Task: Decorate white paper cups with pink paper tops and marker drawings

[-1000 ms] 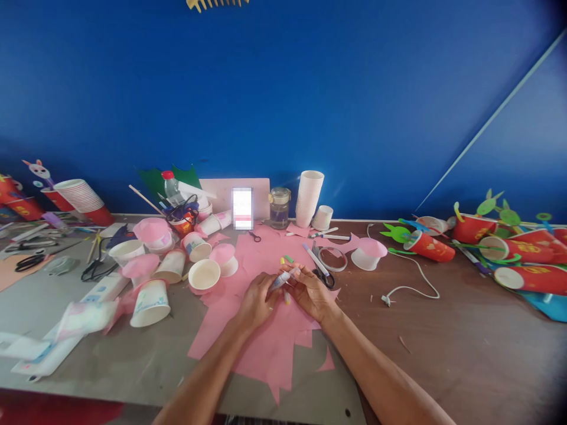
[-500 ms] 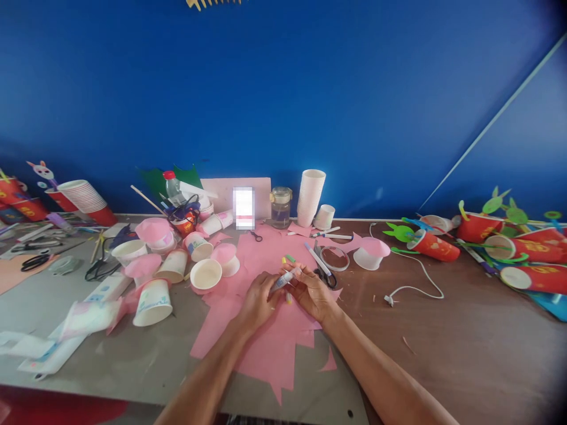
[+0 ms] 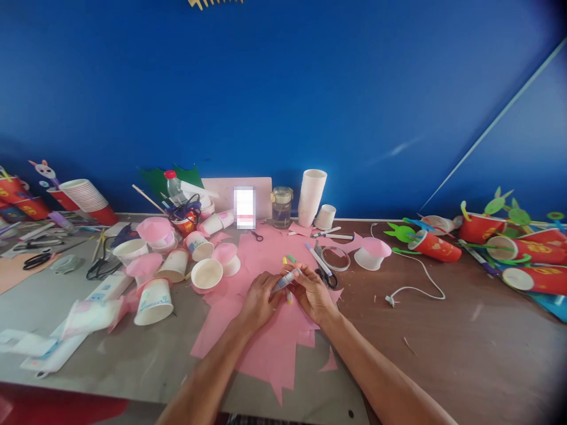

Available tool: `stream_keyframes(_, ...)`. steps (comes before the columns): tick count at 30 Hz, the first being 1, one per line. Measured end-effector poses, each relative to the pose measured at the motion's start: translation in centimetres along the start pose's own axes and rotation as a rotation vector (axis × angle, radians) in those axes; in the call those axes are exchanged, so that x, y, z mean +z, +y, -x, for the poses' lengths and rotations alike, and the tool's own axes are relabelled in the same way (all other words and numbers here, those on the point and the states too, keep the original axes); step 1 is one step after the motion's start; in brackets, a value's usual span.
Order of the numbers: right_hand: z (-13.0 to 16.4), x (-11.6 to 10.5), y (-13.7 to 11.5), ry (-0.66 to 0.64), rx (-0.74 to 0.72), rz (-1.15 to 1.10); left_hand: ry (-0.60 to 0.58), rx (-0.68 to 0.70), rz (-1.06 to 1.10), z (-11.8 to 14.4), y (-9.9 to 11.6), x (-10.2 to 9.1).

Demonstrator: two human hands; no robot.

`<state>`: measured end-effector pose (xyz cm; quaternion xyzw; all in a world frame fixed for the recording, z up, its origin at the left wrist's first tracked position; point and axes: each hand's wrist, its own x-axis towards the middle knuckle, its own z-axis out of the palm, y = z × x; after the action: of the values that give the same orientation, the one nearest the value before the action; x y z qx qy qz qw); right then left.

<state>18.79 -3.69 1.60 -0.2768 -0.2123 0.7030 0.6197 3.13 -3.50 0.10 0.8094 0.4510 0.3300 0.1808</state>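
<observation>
My left hand [image 3: 259, 301] is closed around a small, pale, translucent tube with bluish print [image 3: 283, 281], perhaps a glue tube. The fingers of my right hand [image 3: 313, 293] pinch its upper right end. Both hands are just above pink paper sheets [image 3: 274, 336] with jagged cut edges. A marker with a yellow end [image 3: 289, 297] lies below the tube, and a green marker tip [image 3: 291, 258] shows behind it. Black-handled scissors [image 3: 328, 280] and a white marker [image 3: 319, 260] lie by my right fingers.
White paper cups [image 3: 153, 303], several topped with pink paper, crowd the left. A cup stack [image 3: 312, 198] and a lidded jar [image 3: 282, 208] stand at the back. A roll of clear tape [image 3: 335, 258], a white cable [image 3: 419, 289] and red cups [image 3: 438, 247] lie to the right.
My hands keep the tube in almost the same place, with only slight finger movement. The view has shifted a little.
</observation>
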Motion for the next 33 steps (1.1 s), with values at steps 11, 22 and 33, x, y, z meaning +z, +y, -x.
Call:
stream_keyframes(11, 0.4, 0.5, 0.0, -0.009, -0.065, 0.154, 0.033, 0.037, -0.018, 0.0, 0.1, -0.1)
stream_keyframes(22, 1.6, 0.4, 1.3, 0.017, -0.310, 0.619, 0.070, 0.072, -0.049, 0.1, 0.2, 0.0)
stream_keyframes(33, 2.2, 0.5, 1.6, -0.031, -0.428, 0.921, 0.096, 0.060, -0.109, 0.1, 0.4, 0.2)
